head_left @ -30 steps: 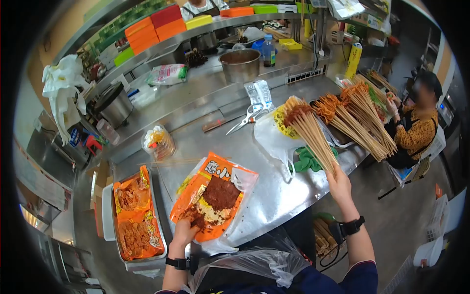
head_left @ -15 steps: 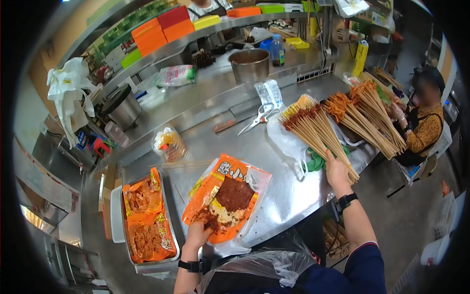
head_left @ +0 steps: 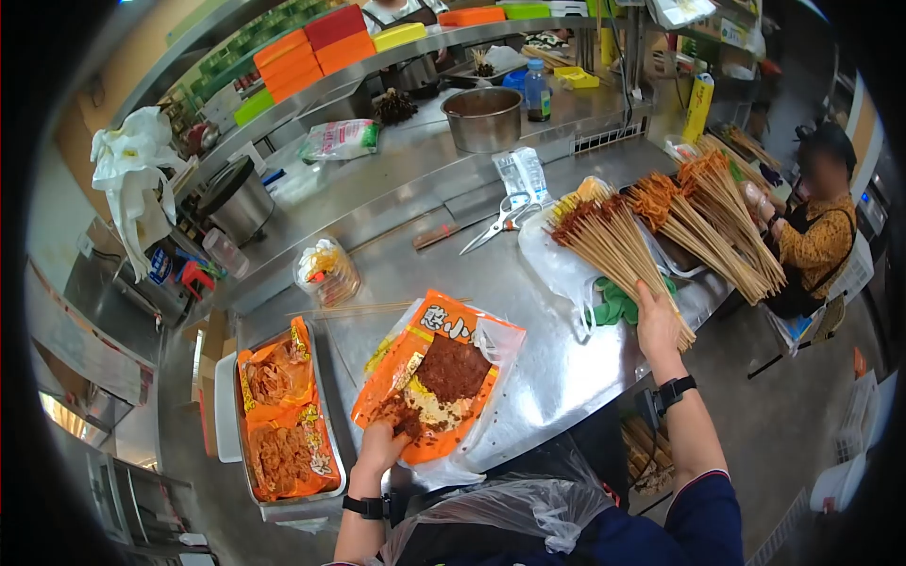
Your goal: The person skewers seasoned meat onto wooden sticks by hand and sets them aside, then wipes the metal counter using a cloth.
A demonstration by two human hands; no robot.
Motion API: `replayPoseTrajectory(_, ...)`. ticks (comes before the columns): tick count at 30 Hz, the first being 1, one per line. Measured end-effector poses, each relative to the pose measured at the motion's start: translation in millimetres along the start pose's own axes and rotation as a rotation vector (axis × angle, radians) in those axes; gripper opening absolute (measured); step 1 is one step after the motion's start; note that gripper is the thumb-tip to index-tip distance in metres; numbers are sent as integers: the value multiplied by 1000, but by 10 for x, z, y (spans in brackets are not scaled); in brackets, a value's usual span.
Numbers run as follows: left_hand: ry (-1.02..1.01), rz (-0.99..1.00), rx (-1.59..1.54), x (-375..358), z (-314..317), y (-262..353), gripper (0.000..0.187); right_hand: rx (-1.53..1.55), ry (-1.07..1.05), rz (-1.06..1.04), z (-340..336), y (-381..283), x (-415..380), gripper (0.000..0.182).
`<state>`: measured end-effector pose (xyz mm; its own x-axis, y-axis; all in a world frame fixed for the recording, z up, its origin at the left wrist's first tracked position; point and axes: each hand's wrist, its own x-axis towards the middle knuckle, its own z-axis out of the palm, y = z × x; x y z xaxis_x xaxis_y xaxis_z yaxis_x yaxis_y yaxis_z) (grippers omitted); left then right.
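Observation:
My right hand (head_left: 659, 325) is closed around the lower ends of wooden skewers (head_left: 628, 259), whose far ends carry dark red food. The bundle lies over a white plastic bag (head_left: 557, 269) and beside a green cloth (head_left: 618, 302). My left hand (head_left: 379, 445) touches the lower left of an orange printed package (head_left: 377, 382), at the reddish-brown food pieces (head_left: 401, 415) on it; its fingertips are partly hidden. A dark red slab of food (head_left: 453, 368) rests higher on the package.
A metal tray (head_left: 328, 443) with orange packets stands at left. Behind are a clear cup (head_left: 326, 274), scissors (head_left: 500, 224) and a metal pot (head_left: 481, 121). More skewers (head_left: 727, 222) lie at right, near a seated person (head_left: 821, 231).
My right hand has shifted slightly, and the skewers under it are spread into a wider, more even fan. My left hand stays at the same part of the package.

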<state>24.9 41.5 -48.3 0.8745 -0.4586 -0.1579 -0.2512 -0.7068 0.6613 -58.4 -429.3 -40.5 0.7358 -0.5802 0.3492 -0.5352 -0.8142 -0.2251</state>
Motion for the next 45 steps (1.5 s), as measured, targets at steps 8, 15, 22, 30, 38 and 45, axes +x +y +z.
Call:
replayPoseTrajectory(8,-12,-8,59,-13,-51,84,34,-17,98,-3,142,20,-91,33)
replayPoseTrajectory(15,53,166,43,49,-28,1,27,196,249,-272,-208,-405,-321,33)
replayPoseTrajectory(22,99,70,156,72,29,-206,23,585,-146,-332,173,-937,-1016,22)
replayPoseTrajectory(30,125,68,112,100,-96,67,27,465,-83,-323,276,-1113,-1054,15)
replayPoseTrajectory(38,148,-104,-443,183,-158,352,29,461,-52,-331,240,-1111,-1074,14)
replayPoseTrajectory(45,37,127,161,228,208,441,25,483,-49,-321,243,-1118,-1043,12)
